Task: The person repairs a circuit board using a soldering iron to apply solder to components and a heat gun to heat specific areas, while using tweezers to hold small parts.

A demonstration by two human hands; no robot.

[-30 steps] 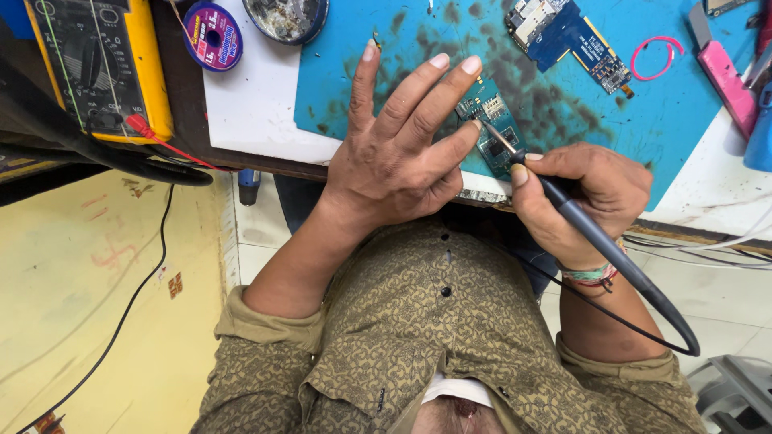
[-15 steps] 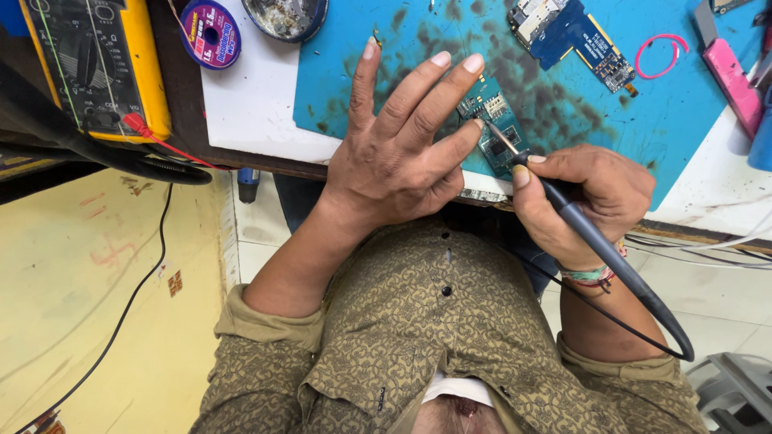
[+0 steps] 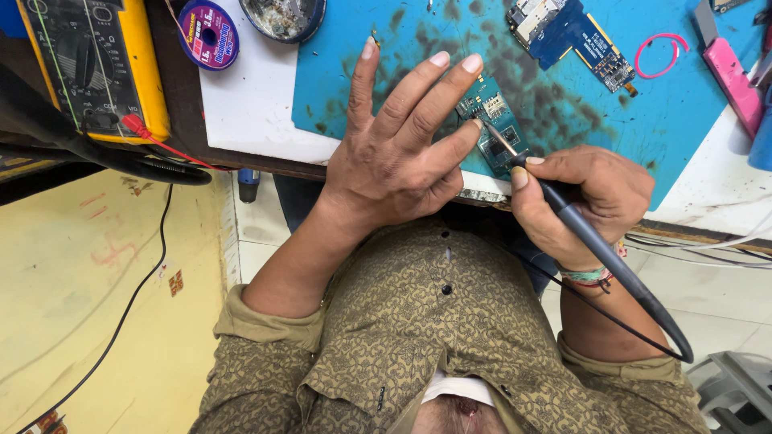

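My left hand (image 3: 398, 149) lies flat on the blue work mat (image 3: 555, 104), fingers spread, with its fingertips pressing the edge of a small green circuit board (image 3: 496, 128). My right hand (image 3: 587, 197) is closed around a dark soldering iron (image 3: 579, 233) held like a pen. The iron's thin metal tip touches the green board near its middle. The iron's black cable loops down past my right wrist.
A second blue circuit board (image 3: 575, 36) lies farther back on the mat. A yellow multimeter (image 3: 96, 64) with a red lead sits at left, beside a purple solder-wick spool (image 3: 209, 32) and a round tin (image 3: 281, 16). A pink tool (image 3: 732, 72) and pink ring (image 3: 661, 55) lie at right.
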